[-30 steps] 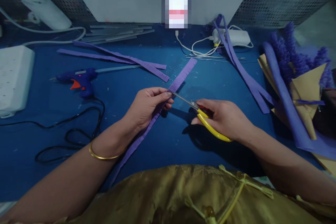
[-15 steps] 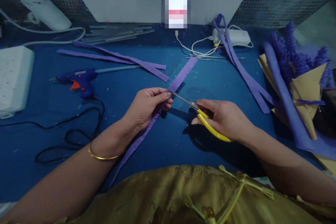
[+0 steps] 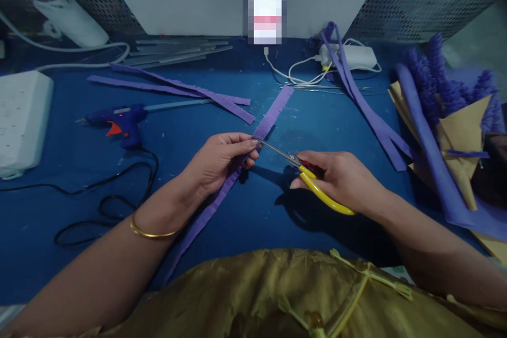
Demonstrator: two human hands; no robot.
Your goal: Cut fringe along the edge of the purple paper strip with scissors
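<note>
My left hand (image 3: pixel 224 161) pinches a long purple paper strip (image 3: pixel 274 112) between thumb and fingers. The strip runs diagonally, one end pointing away from me and the other trailing down past my wrist toward my clothing. Small cuts line an edge of it. In my right hand (image 3: pixel 338 174) are scissors (image 3: pixel 325 198) with yellow handles. Their narrow blades reach the strip's edge right beside my left thumb; whether the tips are parted is too small to tell. Part of the handles is hidden by my right fingers.
A blue glue gun (image 3: pixel 119 119) with its black cord (image 3: pixel 154 169) lies left, near a white power strip (image 3: pixel 24 121). Beyond are purple strips (image 3: pixel 178 87), glue sticks (image 3: pixel 178 50) and a phone (image 3: pixel 266 5). More strips (image 3: pixel 368 111) and a wrapped purple bouquet (image 3: pixel 461 132) lie right.
The purple strip's far end has shifted slightly left, and its trailing part lies a little differently. Both hands keep nearly the same place, with the scissors still at the strip's edge.
</note>
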